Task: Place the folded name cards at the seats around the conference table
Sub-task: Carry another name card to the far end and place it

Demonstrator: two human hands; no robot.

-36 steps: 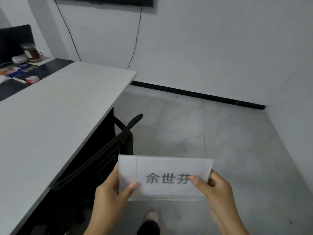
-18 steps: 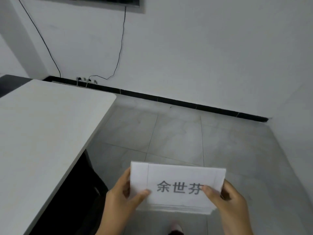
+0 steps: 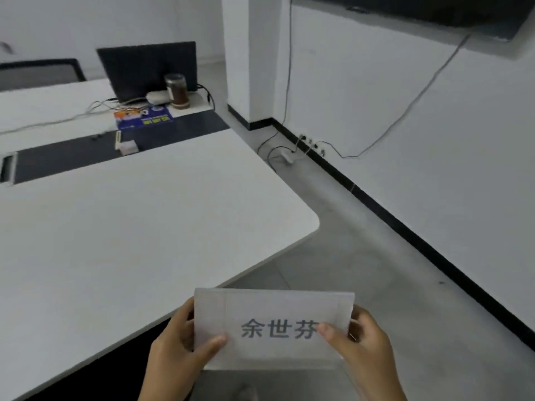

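A stack of white folded name cards, the top one printed with three dark characters, is held low in the view, over the floor just off the table's near corner. My left hand grips its left edge, thumb on the front. My right hand grips its right edge, thumb beside the characters. The white conference table spreads to the left, with a dark strip running across its middle.
At the table's far end stand a laptop, a brown jar, a colourful leaflet and a small box. A black chair back shows at the far left. Cables and a power strip lie along the right wall.
The view has swung left, bringing the table corner and the far-end items into sight. Both hands keep the same hold on the cards.
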